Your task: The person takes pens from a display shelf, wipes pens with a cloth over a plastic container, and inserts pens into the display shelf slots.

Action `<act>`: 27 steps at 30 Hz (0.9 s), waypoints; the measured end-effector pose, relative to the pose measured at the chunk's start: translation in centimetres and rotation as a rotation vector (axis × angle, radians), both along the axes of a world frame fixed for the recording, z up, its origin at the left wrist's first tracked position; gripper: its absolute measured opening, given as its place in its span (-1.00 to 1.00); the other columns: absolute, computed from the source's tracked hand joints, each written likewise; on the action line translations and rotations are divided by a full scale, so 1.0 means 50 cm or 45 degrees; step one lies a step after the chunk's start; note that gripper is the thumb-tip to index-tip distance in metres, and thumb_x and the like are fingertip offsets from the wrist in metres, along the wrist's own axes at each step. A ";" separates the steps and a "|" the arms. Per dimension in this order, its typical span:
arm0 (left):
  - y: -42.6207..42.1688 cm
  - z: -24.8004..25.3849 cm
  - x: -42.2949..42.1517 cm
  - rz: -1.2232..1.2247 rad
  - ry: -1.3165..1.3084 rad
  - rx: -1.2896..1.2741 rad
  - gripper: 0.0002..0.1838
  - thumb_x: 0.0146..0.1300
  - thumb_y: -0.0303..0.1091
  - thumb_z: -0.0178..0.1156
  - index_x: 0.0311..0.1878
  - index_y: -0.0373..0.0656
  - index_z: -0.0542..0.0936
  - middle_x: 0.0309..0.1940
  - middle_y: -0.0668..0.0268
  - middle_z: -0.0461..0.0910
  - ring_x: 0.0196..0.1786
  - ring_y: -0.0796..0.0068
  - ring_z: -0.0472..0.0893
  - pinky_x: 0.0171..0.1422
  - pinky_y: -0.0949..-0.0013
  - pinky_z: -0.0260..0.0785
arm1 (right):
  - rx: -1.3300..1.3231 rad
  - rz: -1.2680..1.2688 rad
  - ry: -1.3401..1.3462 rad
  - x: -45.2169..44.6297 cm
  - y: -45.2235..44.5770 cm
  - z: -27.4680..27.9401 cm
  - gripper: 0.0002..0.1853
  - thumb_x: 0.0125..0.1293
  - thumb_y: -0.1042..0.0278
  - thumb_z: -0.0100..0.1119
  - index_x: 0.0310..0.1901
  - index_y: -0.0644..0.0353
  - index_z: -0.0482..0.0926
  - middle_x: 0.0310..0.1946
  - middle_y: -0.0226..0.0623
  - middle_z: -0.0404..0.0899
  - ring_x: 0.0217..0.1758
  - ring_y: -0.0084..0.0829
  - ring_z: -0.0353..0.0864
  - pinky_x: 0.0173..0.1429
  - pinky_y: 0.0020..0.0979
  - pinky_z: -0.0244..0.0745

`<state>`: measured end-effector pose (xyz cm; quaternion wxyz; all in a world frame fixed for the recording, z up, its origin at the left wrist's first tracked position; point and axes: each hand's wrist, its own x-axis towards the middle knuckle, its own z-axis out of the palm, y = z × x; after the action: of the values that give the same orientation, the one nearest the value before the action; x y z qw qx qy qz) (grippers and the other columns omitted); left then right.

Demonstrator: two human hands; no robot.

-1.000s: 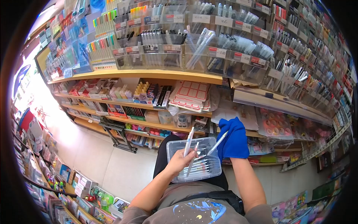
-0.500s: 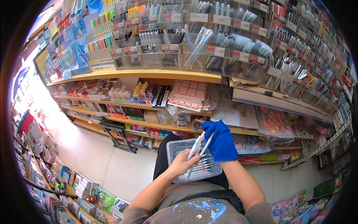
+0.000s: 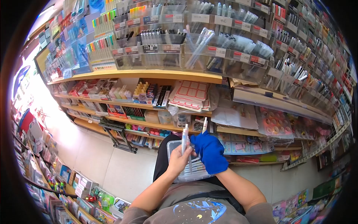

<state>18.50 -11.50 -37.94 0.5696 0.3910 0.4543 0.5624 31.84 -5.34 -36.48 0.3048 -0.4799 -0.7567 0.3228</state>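
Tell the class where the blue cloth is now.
In the head view, just right of centre, the blue cloth hides the right hand, beside the left hand and over part of the clear box.

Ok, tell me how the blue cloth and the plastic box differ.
Colour: the blue cloth is a solid, vivid blue, while the plastic box is clear, letting the pens inside show.
Shape: the blue cloth is bunched and creased; the plastic box has straight, firm-looking edges.
Visibility: the blue cloth is in front and hides part of the plastic box.
Both are in front of the person's body.
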 end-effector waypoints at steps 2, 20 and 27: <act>0.005 -0.006 -0.013 0.094 -0.085 -0.016 -0.84 0.29 -0.30 0.03 -0.22 -0.19 0.47 -0.59 0.48 0.43 -0.62 0.78 0.26 -0.58 0.67 0.07 | 0.312 -0.018 -0.293 0.002 0.018 -0.053 -0.84 0.17 0.25 0.00 -0.47 0.11 0.45 -0.62 -0.23 0.43 -0.60 -0.31 0.48 -0.56 -0.32 0.32; 0.027 -0.002 -0.036 0.156 -0.614 0.102 -0.80 0.30 -0.23 0.01 -0.28 -0.17 0.47 -0.24 0.36 0.47 -0.65 0.74 0.15 -0.57 0.66 0.02 | 0.639 0.263 -0.217 0.018 -0.023 0.033 -0.89 0.01 0.43 0.07 -0.42 0.25 0.40 -0.56 -0.21 0.35 -0.54 -0.22 0.38 -0.45 -0.35 0.30; 0.005 0.001 -0.010 -0.213 -0.158 -0.044 -0.80 0.31 -0.21 -0.01 -0.27 -0.13 0.49 -0.62 0.55 0.30 -0.68 0.77 0.14 -0.59 0.64 -0.04 | 0.492 0.413 -0.033 0.049 0.020 0.098 -0.75 0.10 0.50 0.04 -0.14 0.29 0.45 -0.15 -0.04 0.46 -0.10 -0.10 0.46 -0.03 -0.30 0.36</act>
<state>17.98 -11.27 -37.89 0.6482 0.3820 0.3937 0.5281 34.29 -4.36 -31.61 0.3254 -0.2890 -0.8753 0.2108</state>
